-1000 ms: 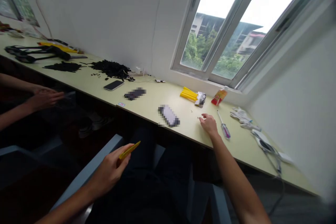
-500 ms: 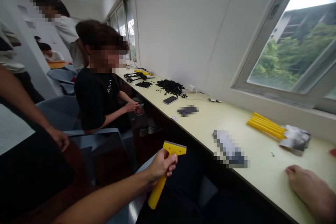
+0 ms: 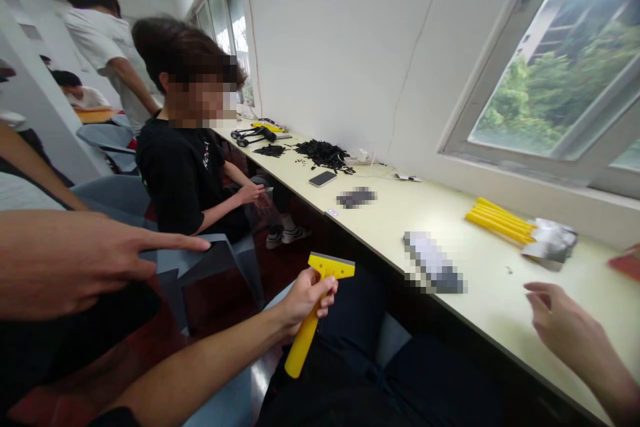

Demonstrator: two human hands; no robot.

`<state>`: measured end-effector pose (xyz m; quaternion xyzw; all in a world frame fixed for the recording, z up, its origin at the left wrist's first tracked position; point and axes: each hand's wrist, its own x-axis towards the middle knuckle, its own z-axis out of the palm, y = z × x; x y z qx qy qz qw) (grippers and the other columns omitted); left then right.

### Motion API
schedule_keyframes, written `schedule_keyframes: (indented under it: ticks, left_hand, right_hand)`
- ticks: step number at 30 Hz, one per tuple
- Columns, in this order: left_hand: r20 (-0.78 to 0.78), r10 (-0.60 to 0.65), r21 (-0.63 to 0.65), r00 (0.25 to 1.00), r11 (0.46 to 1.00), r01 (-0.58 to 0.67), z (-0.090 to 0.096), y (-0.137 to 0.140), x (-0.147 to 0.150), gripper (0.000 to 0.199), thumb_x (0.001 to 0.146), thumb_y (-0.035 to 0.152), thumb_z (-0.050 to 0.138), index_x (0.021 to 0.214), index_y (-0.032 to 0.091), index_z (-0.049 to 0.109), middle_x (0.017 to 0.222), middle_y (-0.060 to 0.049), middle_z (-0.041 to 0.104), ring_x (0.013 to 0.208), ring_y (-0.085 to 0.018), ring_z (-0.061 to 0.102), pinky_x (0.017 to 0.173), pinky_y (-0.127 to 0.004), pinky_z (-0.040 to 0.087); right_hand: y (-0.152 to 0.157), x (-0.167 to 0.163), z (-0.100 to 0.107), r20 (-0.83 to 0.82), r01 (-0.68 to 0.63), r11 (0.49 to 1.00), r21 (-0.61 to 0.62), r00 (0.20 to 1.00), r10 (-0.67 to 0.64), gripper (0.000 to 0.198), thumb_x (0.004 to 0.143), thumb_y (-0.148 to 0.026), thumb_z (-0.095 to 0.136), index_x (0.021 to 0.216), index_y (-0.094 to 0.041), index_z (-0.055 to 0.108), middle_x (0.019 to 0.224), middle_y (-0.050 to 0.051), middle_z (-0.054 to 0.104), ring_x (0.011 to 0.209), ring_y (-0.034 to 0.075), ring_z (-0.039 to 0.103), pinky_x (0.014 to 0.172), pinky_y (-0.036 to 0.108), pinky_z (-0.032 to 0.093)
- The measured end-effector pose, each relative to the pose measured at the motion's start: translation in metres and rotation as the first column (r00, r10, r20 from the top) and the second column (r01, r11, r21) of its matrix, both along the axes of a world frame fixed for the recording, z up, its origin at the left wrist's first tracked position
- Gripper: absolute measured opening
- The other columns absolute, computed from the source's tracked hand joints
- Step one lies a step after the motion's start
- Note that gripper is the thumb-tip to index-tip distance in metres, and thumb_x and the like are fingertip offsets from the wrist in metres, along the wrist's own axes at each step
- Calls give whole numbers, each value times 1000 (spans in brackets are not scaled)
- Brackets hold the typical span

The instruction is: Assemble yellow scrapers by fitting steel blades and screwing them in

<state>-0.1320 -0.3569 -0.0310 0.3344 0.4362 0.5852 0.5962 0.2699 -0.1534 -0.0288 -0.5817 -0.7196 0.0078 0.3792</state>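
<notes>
My left hand (image 3: pixel 307 300) is wrapped round the handle of a yellow scraper (image 3: pixel 303 347), above my lap. The scraper's wide head with its metal blade edge points up, and the handle slants down to the left. My right hand (image 3: pixel 570 330) is over the tabletop at the right, its fingers loosely bent and apart, with nothing visible in them. Beyond it lie several yellow scrapers or handles (image 3: pixel 500 221) side by side, against a silvery packet (image 3: pixel 550 243). A blurred-out grey and dark object (image 3: pixel 434 263) lies near the table edge between my hands.
Another person's hand (image 3: pixel 120 260) points in from the left. A seated person in black (image 3: pixel 185 180) holds a clear bag (image 3: pixel 265 203). On the long table (image 3: pixel 395 213) are a phone (image 3: pixel 323 179), a pile of black pieces (image 3: pixel 323 153) and a pixelated dark object (image 3: pixel 356 197).
Another person's hand has come up at the left with a finger extended. My right hand has lifted and its fingers have loosened. My left hand still holds the scraper.
</notes>
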Motion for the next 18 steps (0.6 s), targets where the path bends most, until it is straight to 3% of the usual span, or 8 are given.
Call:
schedule_keyframes:
  ticks: [2,3,6,9,14,18]
  left_hand:
    - [-24,-15,9,1000,1000,15,0,-1,2,20,83,34,69,76,17,61,67,0,46,53,-5,36,47,-21,22]
    - [-50,-26,13,998,1000,26,-1,-1,3,21,84,36,68,76,17,61,65,1,45,52,-5,35,47,-21,22]
    - [-132,-59,10,989,998,61,-4,-1,6,28,85,41,65,75,16,57,57,3,40,47,-5,32,44,-21,23]
    - [-181,-86,2,980,996,87,-9,-1,8,34,84,46,64,75,15,54,53,5,40,43,-5,32,42,-20,25]
    - [-254,-83,27,964,995,93,-15,-3,10,38,84,52,61,75,16,51,53,6,40,42,-5,34,40,-19,27]
    - [-281,-84,20,956,995,93,-17,-2,11,41,84,54,60,75,16,52,52,7,40,41,-5,34,40,-19,28]
  right_hand:
    - [-36,-44,5,3,-97,995,-27,995,97,21,79,-46,55,89,-27,55,83,11,67,64,27,66,60,43,51]
    - [-57,-71,7,-34,-214,976,-45,977,213,24,83,-46,55,95,-26,55,86,9,67,72,25,66,64,40,52]
    - [-114,-154,11,-126,-546,837,-46,834,537,14,95,-37,48,98,-24,53,85,4,63,72,18,62,66,31,50]
    - [-143,-212,8,-155,-684,730,11,720,677,8,99,-24,44,97,-22,51,85,3,57,74,16,57,67,28,48]
    - [-144,-231,-3,-82,-704,706,78,701,708,8,98,-14,43,94,-20,47,86,4,53,78,18,52,71,32,45]
    - [-143,-230,-3,-59,-715,699,20,697,715,10,97,-13,42,93,-20,48,88,6,55,81,21,49,73,36,43]
